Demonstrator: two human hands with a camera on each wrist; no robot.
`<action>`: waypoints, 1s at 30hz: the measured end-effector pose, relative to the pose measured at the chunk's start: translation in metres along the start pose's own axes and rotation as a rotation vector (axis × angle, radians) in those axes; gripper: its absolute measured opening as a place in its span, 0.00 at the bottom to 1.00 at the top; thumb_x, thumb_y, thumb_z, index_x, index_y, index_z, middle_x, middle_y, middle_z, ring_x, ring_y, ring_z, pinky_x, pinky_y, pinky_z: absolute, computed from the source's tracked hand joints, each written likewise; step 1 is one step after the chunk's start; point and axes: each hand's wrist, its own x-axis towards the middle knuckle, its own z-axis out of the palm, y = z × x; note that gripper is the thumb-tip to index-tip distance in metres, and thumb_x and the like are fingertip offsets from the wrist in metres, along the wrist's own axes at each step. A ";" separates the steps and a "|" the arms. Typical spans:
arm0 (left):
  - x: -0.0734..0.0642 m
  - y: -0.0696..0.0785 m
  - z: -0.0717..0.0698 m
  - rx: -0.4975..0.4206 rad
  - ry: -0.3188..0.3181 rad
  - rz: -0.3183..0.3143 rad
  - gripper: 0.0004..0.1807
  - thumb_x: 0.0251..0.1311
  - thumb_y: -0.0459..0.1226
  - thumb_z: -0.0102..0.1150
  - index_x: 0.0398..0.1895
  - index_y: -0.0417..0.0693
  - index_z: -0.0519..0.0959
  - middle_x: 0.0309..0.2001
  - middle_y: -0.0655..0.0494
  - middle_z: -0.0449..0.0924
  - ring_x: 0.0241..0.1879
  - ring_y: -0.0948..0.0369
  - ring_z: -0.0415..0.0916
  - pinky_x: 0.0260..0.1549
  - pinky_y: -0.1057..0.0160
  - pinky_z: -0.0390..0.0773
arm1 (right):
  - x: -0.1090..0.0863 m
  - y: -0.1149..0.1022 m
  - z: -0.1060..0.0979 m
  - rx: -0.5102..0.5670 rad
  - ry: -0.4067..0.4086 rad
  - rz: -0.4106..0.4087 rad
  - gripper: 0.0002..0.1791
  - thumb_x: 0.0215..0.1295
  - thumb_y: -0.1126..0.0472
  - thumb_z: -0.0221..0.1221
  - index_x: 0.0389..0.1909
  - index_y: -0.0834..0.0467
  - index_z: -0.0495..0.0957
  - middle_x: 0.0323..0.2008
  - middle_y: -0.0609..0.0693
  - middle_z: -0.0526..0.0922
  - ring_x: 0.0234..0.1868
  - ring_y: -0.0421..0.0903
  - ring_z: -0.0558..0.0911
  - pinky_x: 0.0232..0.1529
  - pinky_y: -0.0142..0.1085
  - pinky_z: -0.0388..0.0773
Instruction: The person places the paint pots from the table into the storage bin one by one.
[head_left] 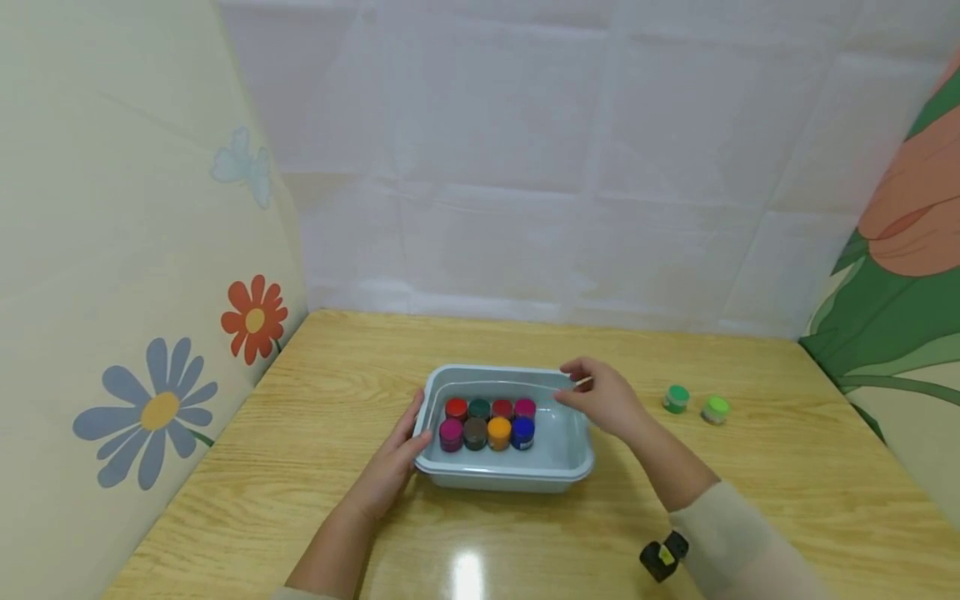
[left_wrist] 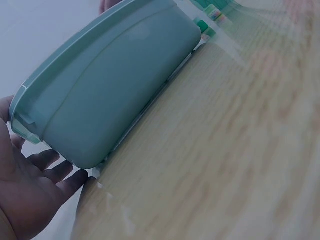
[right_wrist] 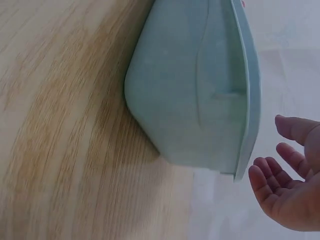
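Observation:
A pale blue-green plastic basin (head_left: 504, 481) stands on the wooden table, its wall filling much of both wrist views. My left hand (head_left: 390, 467) holds its left end, thumb over the rim and the other fingers along the outside wall (left_wrist: 105, 100). Inside, small paint jars with coloured lids stand in two rows toward the left; the front row includes an orange jar (head_left: 498, 433) and a blue jar (head_left: 522, 432). My right hand (head_left: 607, 402) hovers over the basin's right end with nothing in it. In the right wrist view, its loosely bent fingers (right_wrist: 262, 185) are apart from the rim.
Right of the basin stand a green-lidded jar (head_left: 676, 398) and a light green-lidded jar (head_left: 716, 409). A small black object (head_left: 663, 557) with a yellow-green patch lies near the right sleeve (head_left: 738, 533). White sheeting hangs behind the table; flower-patterned panels flank it.

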 end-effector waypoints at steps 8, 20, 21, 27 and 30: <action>0.000 -0.001 0.001 -0.026 -0.003 0.026 0.36 0.73 0.40 0.42 0.80 0.56 0.41 0.80 0.51 0.32 0.79 0.45 0.27 0.72 0.39 0.43 | 0.002 0.031 -0.021 0.054 0.082 0.010 0.26 0.66 0.55 0.62 0.61 0.63 0.72 0.58 0.64 0.75 0.56 0.57 0.78 0.50 0.44 0.81; 0.000 -0.002 0.000 -0.023 -0.005 0.020 0.36 0.73 0.41 0.43 0.80 0.57 0.42 0.80 0.52 0.31 0.79 0.46 0.26 0.73 0.40 0.41 | -0.005 0.079 -0.060 0.075 0.170 0.075 0.32 0.69 0.51 0.58 0.68 0.63 0.65 0.63 0.67 0.69 0.62 0.60 0.72 0.55 0.45 0.77; 0.000 -0.002 0.000 -0.023 -0.005 0.020 0.36 0.73 0.41 0.43 0.80 0.57 0.42 0.80 0.51 0.31 0.79 0.46 0.26 0.73 0.40 0.42 | -0.006 0.083 -0.063 0.076 0.171 0.082 0.33 0.70 0.51 0.57 0.69 0.63 0.63 0.64 0.67 0.68 0.63 0.61 0.71 0.57 0.47 0.76; 0.000 -0.002 0.000 -0.020 -0.002 0.019 0.36 0.73 0.41 0.42 0.80 0.57 0.42 0.80 0.51 0.31 0.79 0.45 0.27 0.72 0.39 0.42 | -0.009 0.106 -0.077 0.069 0.201 0.127 0.35 0.71 0.49 0.55 0.70 0.66 0.60 0.65 0.69 0.65 0.65 0.64 0.66 0.64 0.54 0.68; 0.000 -0.002 0.000 -0.018 -0.003 0.019 0.36 0.73 0.42 0.42 0.80 0.58 0.42 0.80 0.52 0.31 0.79 0.45 0.26 0.72 0.39 0.42 | -0.009 0.119 -0.082 0.068 0.219 0.157 0.36 0.71 0.48 0.54 0.70 0.67 0.59 0.66 0.70 0.63 0.66 0.66 0.64 0.67 0.56 0.64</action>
